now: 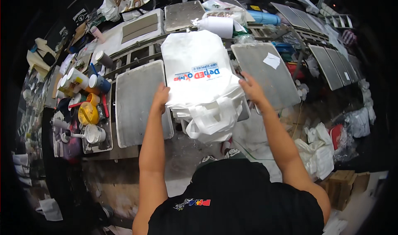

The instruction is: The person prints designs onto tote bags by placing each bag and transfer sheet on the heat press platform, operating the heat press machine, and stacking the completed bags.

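Note:
A stack of white fabric tote bags [195, 54] lies in front of me, its top bag printed in red and blue that reads upside down from my side. The white handles [213, 121] hang in loose loops over the near edge. My left hand [161, 97] grips the stack's left side, fingers partly hidden by the fabric. On the opposite side, my right hand [252, 87] holds the right edge with its fingers bent against the bags. Beneath the stack, the supporting surface is mostly covered.
Grey flat boards flank the stack, one at left [143, 106] and one at right [269, 77] with a white paper scrap [272, 60]. Paint tubs [99, 83] and a yellow container [88, 113] crowd the left. A white roll [215, 26] lies beyond; crumpled white bags [317, 148] lie lower right.

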Action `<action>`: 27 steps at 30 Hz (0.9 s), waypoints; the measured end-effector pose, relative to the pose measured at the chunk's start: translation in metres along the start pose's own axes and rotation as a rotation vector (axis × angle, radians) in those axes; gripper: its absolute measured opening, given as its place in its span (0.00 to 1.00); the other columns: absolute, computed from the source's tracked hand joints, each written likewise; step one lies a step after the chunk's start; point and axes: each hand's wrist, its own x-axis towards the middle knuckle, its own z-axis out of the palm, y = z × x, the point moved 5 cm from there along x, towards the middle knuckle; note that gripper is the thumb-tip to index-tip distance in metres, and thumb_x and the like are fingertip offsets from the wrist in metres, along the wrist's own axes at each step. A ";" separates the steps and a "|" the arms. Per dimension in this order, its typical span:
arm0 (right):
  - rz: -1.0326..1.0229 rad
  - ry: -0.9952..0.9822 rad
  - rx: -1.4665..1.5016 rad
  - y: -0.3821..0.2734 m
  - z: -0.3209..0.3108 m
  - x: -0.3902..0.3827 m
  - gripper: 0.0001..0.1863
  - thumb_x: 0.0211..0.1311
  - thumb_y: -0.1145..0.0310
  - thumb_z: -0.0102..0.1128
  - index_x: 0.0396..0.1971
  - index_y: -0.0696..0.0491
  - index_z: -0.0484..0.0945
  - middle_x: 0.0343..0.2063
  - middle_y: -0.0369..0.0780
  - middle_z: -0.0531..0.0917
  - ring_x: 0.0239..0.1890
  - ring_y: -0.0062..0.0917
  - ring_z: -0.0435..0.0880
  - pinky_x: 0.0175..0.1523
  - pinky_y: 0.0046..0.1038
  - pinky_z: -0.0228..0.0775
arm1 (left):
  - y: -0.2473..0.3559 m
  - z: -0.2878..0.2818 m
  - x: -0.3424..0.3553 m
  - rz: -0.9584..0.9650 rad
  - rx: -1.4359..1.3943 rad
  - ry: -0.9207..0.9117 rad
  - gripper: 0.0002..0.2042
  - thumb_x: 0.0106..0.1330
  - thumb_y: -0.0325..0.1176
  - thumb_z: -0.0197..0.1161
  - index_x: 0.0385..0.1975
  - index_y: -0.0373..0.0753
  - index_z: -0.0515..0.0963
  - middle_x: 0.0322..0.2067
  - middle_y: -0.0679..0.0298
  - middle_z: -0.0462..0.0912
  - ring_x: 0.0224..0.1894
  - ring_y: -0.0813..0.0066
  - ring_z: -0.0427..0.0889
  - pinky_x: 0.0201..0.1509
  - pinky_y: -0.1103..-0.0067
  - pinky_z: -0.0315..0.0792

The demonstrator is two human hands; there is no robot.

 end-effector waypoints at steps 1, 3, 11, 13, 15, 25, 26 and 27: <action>0.001 0.008 -0.001 0.005 0.010 -0.011 0.24 0.63 0.56 0.62 0.55 0.54 0.77 0.61 0.50 0.72 0.62 0.37 0.73 0.63 0.33 0.65 | -0.002 0.010 -0.004 -0.037 -0.181 -0.155 0.30 0.66 0.36 0.49 0.68 0.33 0.58 0.47 0.56 0.77 0.39 0.70 0.79 0.47 0.74 0.76; -0.185 0.074 -0.219 0.007 0.011 -0.031 0.22 0.63 0.59 0.60 0.55 0.52 0.76 0.62 0.50 0.72 0.61 0.41 0.73 0.64 0.35 0.65 | 0.014 0.044 -0.013 -0.080 -0.170 -0.193 0.29 0.68 0.40 0.48 0.67 0.33 0.59 0.50 0.56 0.76 0.41 0.69 0.80 0.48 0.72 0.76; -0.237 0.467 -0.005 0.052 -0.075 -0.153 0.15 0.64 0.61 0.57 0.46 0.53 0.79 0.57 0.48 0.76 0.54 0.35 0.79 0.58 0.33 0.70 | -0.117 -0.106 0.025 0.062 -0.597 -0.153 0.25 0.74 0.39 0.50 0.68 0.39 0.59 0.61 0.58 0.70 0.62 0.61 0.70 0.66 0.66 0.66; 0.108 0.603 -0.118 0.154 -0.155 -0.247 0.15 0.63 0.61 0.58 0.45 0.54 0.79 0.48 0.45 0.82 0.46 0.32 0.82 0.53 0.33 0.73 | -0.157 -0.062 -0.006 0.293 -0.189 -0.060 0.24 0.74 0.34 0.45 0.69 0.39 0.57 0.65 0.56 0.65 0.64 0.60 0.69 0.66 0.65 0.68; 0.435 0.897 -0.135 0.268 -0.217 -0.399 0.15 0.62 0.60 0.58 0.42 0.55 0.80 0.41 0.45 0.84 0.42 0.35 0.83 0.49 0.33 0.74 | -0.136 0.082 -0.097 -0.079 -0.201 -0.061 0.22 0.73 0.33 0.47 0.66 0.37 0.60 0.64 0.54 0.64 0.63 0.60 0.68 0.63 0.65 0.69; 1.474 1.756 -0.124 0.454 -0.187 -0.956 0.24 0.57 0.55 0.58 0.40 0.62 0.82 0.35 0.56 0.85 0.42 0.47 0.85 0.50 0.40 0.77 | -0.316 0.309 -0.246 0.093 1.216 -1.147 0.19 0.64 0.38 0.60 0.49 0.31 0.70 0.35 0.56 0.77 0.36 0.65 0.79 0.37 0.66 0.75; 1.545 1.776 0.103 0.467 -0.181 -0.990 0.27 0.57 0.52 0.59 0.37 0.67 0.81 0.36 0.59 0.84 0.44 0.48 0.85 0.52 0.40 0.76 | -0.315 0.337 -0.245 0.187 1.246 -1.201 0.19 0.63 0.38 0.61 0.47 0.31 0.72 0.32 0.56 0.78 0.34 0.66 0.80 0.34 0.66 0.76; 1.607 1.775 0.175 0.478 -0.176 -1.029 0.30 0.57 0.49 0.60 0.36 0.69 0.80 0.37 0.59 0.83 0.46 0.48 0.84 0.53 0.39 0.75 | -0.317 0.377 -0.255 0.210 1.204 -1.274 0.19 0.62 0.39 0.62 0.46 0.30 0.73 0.29 0.56 0.80 0.31 0.66 0.81 0.32 0.66 0.76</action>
